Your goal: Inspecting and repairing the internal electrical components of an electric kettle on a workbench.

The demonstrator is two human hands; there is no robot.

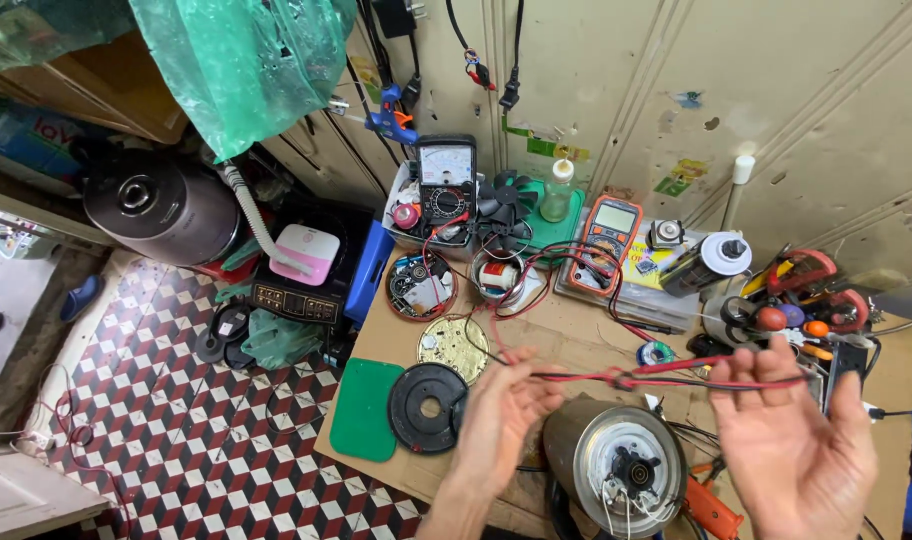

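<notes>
My left hand (498, 415) pinches a pair of red and black wires (676, 376) above the cardboard-covered bench (566, 335). My right hand (801, 440) holds the other stretch of the same wires, which run taut between the two hands with a knot in the middle. Below them lies a round metal motor housing (616, 460) with a black hub. A black round disc (428, 407) and a brass-coloured disc (454, 348) lie left of my left hand. The wires loop back toward an orange multimeter (608, 232).
An analogue meter (446, 182), a small black fan (504, 205), round tins of parts (421, 285), a spray can (711, 262) and a heap of tools (801, 295) crowd the back. A green mat (366, 408) sits at the bench's left edge, above the tiled floor (186, 430).
</notes>
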